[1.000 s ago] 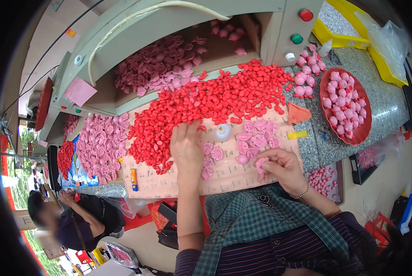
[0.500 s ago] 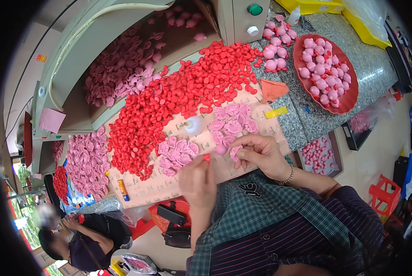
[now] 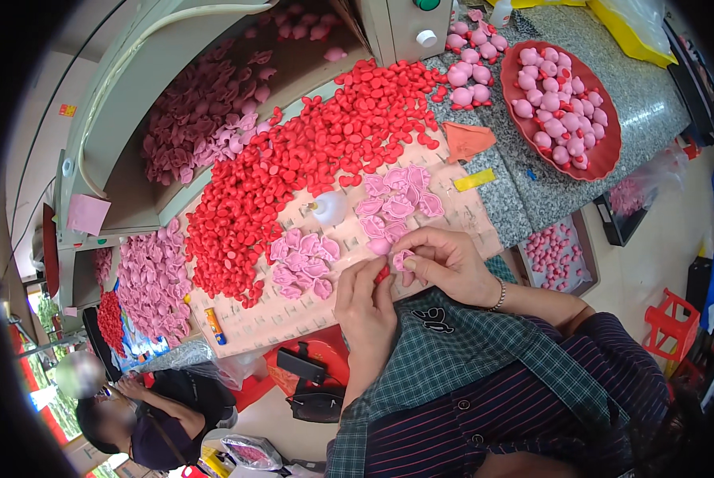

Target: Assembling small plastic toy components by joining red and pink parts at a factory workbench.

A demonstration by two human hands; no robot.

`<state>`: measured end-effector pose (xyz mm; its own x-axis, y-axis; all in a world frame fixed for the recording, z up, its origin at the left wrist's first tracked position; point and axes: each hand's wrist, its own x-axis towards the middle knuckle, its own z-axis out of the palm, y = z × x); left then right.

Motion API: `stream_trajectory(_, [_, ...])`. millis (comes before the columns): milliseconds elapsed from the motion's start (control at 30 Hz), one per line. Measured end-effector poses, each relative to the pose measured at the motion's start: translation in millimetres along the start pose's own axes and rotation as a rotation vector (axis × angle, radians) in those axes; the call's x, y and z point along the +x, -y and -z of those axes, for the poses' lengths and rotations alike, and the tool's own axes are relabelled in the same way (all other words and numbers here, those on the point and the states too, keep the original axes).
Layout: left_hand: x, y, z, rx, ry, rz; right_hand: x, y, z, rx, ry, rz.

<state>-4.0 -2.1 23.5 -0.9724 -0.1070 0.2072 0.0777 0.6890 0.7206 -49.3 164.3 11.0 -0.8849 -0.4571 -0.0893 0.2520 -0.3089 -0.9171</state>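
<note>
My left hand [image 3: 365, 311] pinches a small red bean-shaped piece [image 3: 383, 274] between thumb and fingers. Right beside it, my right hand [image 3: 457, 271] grips a pink hollow piece with a wavy rim [image 3: 402, 260]. The two pieces are close together; whether they touch I cannot tell. Beyond my right hand lies a cluster of similar pink pieces [image 3: 397, 207], and another group [image 3: 303, 261] lies left of my left hand. Between these groups is a small white squeeze bottle [image 3: 331, 209] with a narrow tip. A large heap of red pieces [image 3: 293, 151] spreads behind.
A red scalloped tray [image 3: 524, 131] of pink-and-red round figures stands at right on the granite counter [image 3: 652, 119]. More pink pieces [image 3: 146, 279] are piled at left. A glue-stick-like yellow tube [image 3: 214, 326] lies near the front edge. Another person [image 3: 162, 422] sits at lower left.
My left hand has moved right and slightly up, bringing the red piece to the pink one in my right hand. The view has shifted slightly.
</note>
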Motion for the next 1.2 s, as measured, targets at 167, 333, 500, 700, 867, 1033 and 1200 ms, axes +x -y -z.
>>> stream_trajectory(167, [4.0,-6.6,11.9,-0.042,0.144,0.052,0.5,0.4,-1.8,0.031,-0.011,-0.003])
stream_trajectory(333, [1.9,-1.3,21.2,-0.681,0.119,0.344,1.6,-1.1,-6.0,0.094,0.004,-0.016])
stream_trajectory(500, [1.3,-8.6,19.6,-0.864,0.108,0.403,3.1,0.2,-12.1,0.119,0.032,-0.075])
stream_trajectory(700, [1.7,0.3,16.1,-0.820,0.074,0.324,3.5,12.9,-15.1,0.060,0.046,-0.063])
stream_trajectory(867, [2.9,5.6,16.0,-0.930,0.120,0.277,3.6,13.8,-11.0,0.055,0.118,-0.109])
stream_trajectory(1033, [2.6,7.4,23.2,-0.947,0.193,0.352,4.4,11.8,-5.9,0.094,0.159,-0.134])
stream_trajectory(1200, [3.6,1.3,29.3,-0.822,0.220,0.379,4.3,13.8,-9.1,0.149,0.145,-0.111])
